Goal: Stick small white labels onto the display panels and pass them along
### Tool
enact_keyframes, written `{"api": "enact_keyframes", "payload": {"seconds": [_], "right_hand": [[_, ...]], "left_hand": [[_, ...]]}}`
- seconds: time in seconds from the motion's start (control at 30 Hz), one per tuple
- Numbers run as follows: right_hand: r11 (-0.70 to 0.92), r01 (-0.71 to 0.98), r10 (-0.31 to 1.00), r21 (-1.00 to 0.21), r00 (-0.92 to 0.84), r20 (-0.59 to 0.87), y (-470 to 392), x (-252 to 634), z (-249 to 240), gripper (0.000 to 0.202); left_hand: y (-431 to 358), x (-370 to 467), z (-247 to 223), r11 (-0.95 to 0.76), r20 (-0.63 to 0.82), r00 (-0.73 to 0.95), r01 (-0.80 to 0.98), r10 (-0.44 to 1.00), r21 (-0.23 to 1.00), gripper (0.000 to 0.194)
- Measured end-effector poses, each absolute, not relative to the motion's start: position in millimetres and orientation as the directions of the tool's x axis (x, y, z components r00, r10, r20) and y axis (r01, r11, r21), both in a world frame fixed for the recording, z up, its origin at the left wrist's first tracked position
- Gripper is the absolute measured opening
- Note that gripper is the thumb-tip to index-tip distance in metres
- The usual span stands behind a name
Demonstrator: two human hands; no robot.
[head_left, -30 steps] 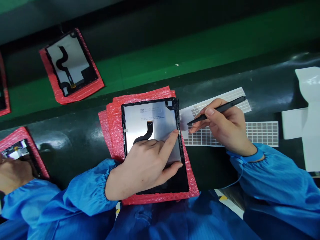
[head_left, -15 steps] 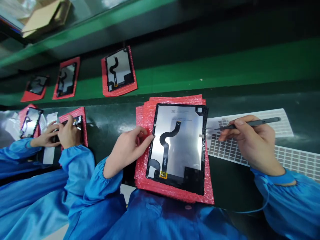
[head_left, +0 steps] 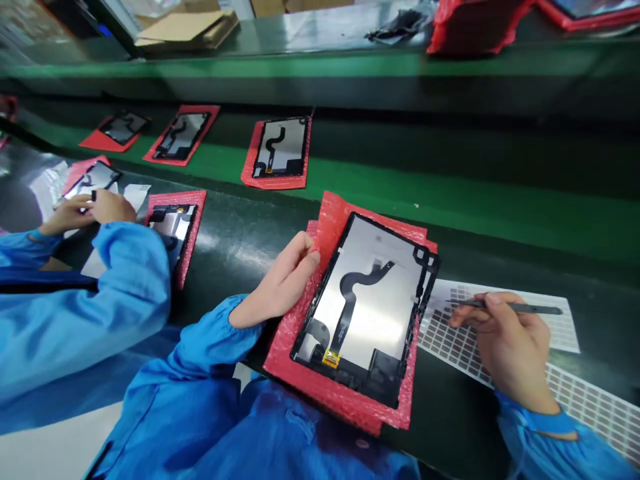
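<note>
A tablet screen panel (head_left: pixel 377 313) lies back side up on a red bubble-wrap bag (head_left: pixel 333 207), atop a stack of such bags. A black S-shaped flex cable (head_left: pixel 347 293) runs over its silvery back. My left hand (head_left: pixel 287 277) is closed, thumb and fingers pinching the left edge of the top bag. To the right of the panel, my right hand (head_left: pixel 515 347) grips dark tweezers (head_left: pixel 535 309), their tips pointing left. Under that hand lie white sheets of small grey rectangular stickers (head_left: pixel 450 333), partly hidden by it.
At the left, a co-worker's hands (head_left: pixel 95 207) work beside another panel (head_left: pixel 173 230) on red wrap. Several panels on red bags, such as this one (head_left: pixel 285 147), lie along the green ledge. Cardboard (head_left: pixel 185 30) and a red stack (head_left: pixel 477 27) sit on the upper shelf.
The panel and top bag have turned clockwise on the stack, with my left hand at the bag's edge. The view has shifted. The co-worker's hands have moved left off their panel.
</note>
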State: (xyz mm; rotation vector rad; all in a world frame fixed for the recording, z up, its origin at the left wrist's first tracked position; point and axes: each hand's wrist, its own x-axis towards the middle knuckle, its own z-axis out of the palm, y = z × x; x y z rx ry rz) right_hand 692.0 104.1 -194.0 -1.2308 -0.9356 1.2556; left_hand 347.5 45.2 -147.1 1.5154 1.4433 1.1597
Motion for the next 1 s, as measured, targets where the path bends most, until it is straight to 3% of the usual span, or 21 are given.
{"api": "enact_keyframes", "payload": {"seconds": [0.07, 0.1, 0.17, 0.2, 0.4, 0.63, 0.8, 1.0], "right_hand": [[-0.108, -0.172, 0.983, -0.979, 0.126, -0.131, 105, 693, -195, 0.026], [-0.119, -0.169, 0.983, -0.978, 0.121, -0.14, 105, 693, -195, 0.026], [-0.13, -0.162, 0.982, -0.978, 0.118, -0.15, 106, 693, -195, 0.024], [-0.133, -0.158, 0.982, -0.978, 0.116, -0.152, 106, 694, -196, 0.023], [-0.164, -0.104, 0.978, -0.981, 0.11, -0.175, 106, 694, -197, 0.018], [-0.189, -0.083, 0.976, -0.979, 0.095, -0.196, 107, 696, -198, 0.039], [-0.209, -0.082, 0.971, -0.975, 0.103, -0.216, 107, 697, -198, 0.048], [-0.208, 0.026, 0.97, -0.978, 0.131, -0.203, 109, 698, -198, 0.051]], "left_hand": [[52, 353, -150, -0.047, 0.048, -0.014, 0.077, 0.999, 0.996, 0.019], [57, 355, -152, -0.032, 0.033, 0.003, -0.013, 0.999, 0.999, 0.032], [71, 360, -154, -0.039, 0.039, -0.002, -0.107, 0.999, 0.993, 0.053], [82, 361, -154, -0.049, 0.047, -0.022, -0.121, 0.999, 0.991, 0.054], [215, 360, -145, -0.011, 0.005, -0.264, -0.02, 0.964, 1.0, 0.054], [342, 334, -149, 0.069, -0.018, -0.345, 0.137, 0.938, 0.988, 0.035], [344, 266, -156, 0.214, -0.03, -0.515, 0.301, 0.856, 0.929, 0.038], [282, 141, -152, 0.501, -0.068, -0.802, 0.301, 0.593, 0.811, 0.044]]}}
